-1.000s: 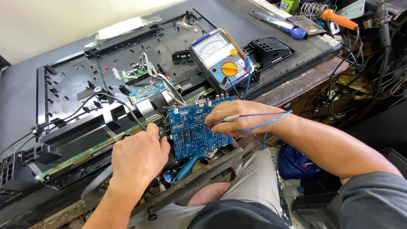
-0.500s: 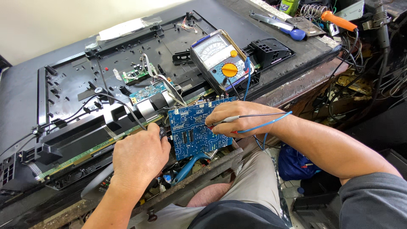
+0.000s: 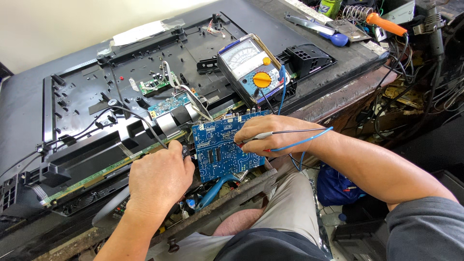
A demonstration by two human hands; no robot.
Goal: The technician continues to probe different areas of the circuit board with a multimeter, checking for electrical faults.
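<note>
- While the blue circuit board (image 3: 223,145) lies tilted at the bench's near edge, against the opened black panel (image 3: 96,92), the right hand (image 3: 270,135) grasps a test probe (image 3: 251,139), its tip on the board.
- The left hand (image 3: 159,176) is clenched beside the board's left edge; its contents cannot be determined.
- An analogue meter (image 3: 249,67) stands behind the board.

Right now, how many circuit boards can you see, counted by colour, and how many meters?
Blue circuit board by the hands: 1
Teal circuit board: 1
Green circuit board: 1
Analog meter with orange dial: 1
Total: 4
</note>
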